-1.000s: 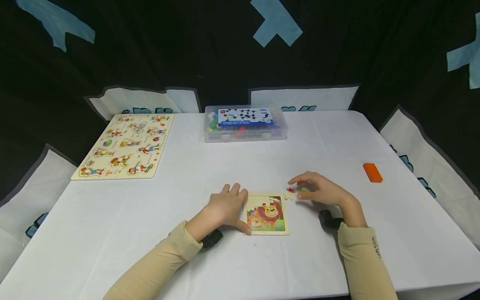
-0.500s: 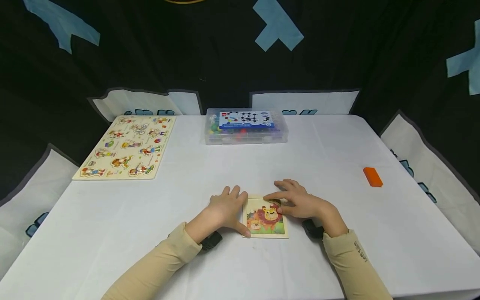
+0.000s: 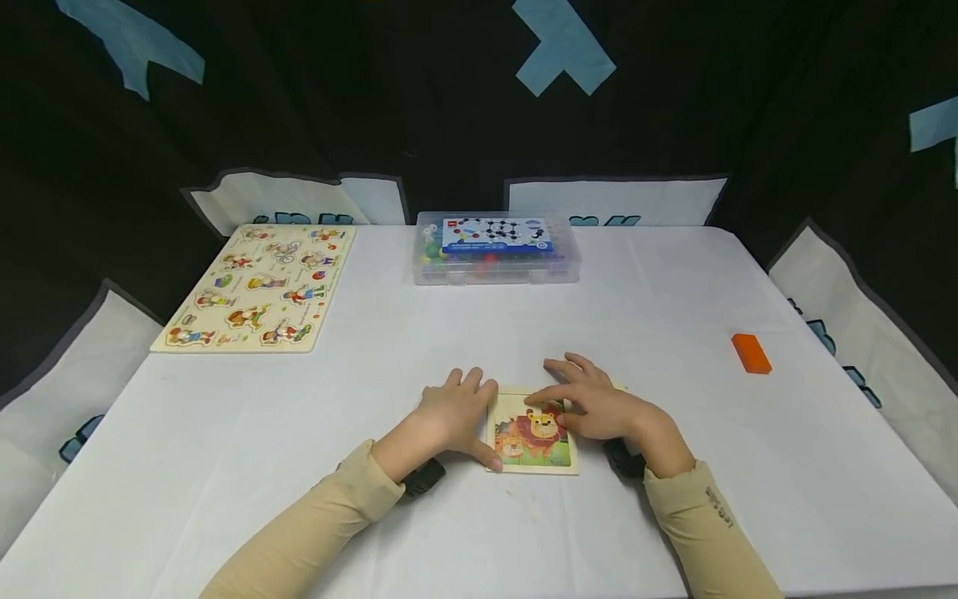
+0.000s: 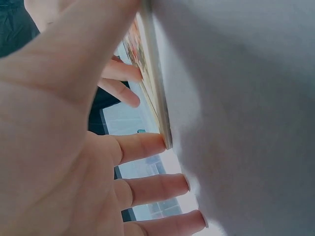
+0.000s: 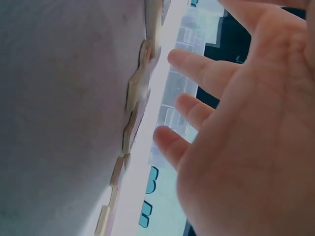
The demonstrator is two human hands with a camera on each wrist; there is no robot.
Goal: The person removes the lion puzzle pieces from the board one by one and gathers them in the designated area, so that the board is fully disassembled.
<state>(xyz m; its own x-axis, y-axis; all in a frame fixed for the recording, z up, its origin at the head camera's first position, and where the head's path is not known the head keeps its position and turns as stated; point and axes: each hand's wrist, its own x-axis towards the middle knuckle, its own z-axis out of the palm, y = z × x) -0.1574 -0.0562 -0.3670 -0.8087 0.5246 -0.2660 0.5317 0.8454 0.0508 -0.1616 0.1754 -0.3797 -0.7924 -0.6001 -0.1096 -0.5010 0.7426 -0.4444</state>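
A square wooden lion jigsaw puzzle (image 3: 533, 445) lies flat on the white table. My left hand (image 3: 455, 418) rests along its left edge with straight fingers; the index fingertip touches a corner of the board (image 4: 157, 98) in the left wrist view, and the thumb lies at the near left corner. My right hand (image 3: 602, 408) is over the upper right of the puzzle, index fingertip near the top edge and thumb at the right side of the picture. Its other fingers are extended. In the right wrist view, several loose puzzle pieces (image 5: 130, 128) lie beside the board, mostly hidden by the hand in the head view.
A wooden board with cartoon figures (image 3: 254, 287) lies at the back left. A clear plastic case of coloured parts (image 3: 497, 249) stands at the back centre. An orange block (image 3: 752, 353) sits to the right. Black curtain (image 3: 449, 100) surrounds the white table (image 3: 419, 532).
My right hand has moved left from the loose pieces beside the puzzle to its upper right corner, then stayed there. My left hand has kept its place on the left edge.
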